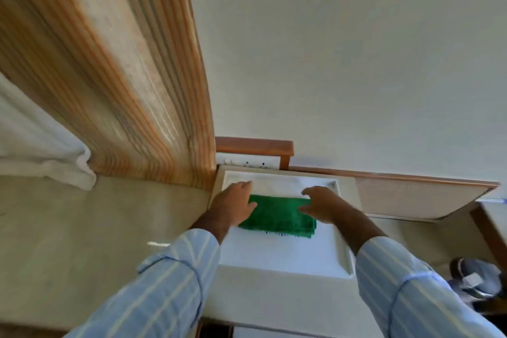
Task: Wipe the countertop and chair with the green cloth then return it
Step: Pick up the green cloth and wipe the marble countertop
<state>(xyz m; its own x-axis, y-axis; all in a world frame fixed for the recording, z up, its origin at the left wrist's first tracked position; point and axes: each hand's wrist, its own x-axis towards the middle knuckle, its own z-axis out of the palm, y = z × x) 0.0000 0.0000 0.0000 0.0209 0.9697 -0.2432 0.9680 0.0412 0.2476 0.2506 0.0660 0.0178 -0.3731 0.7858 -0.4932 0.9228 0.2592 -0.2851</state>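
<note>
A folded green cloth (278, 217) lies flat on a white countertop (277, 254) with a raised beige rim. My left hand (233, 204) rests at the cloth's left edge, fingers spread and touching it. Over the cloth's right end hovers my right hand (319, 204), fingers curled downward onto its upper right corner. Neither hand has lifted the cloth. Both arms wear light blue striped sleeves. No chair is in view.
A striped orange and beige curtain (131, 77) hangs at the left, touching the counter's back left corner. A switch plate (247, 163) under a wooden ledge sits on the wall behind. A beige panel (406, 197) extends right. A dark object (477, 280) lies low right.
</note>
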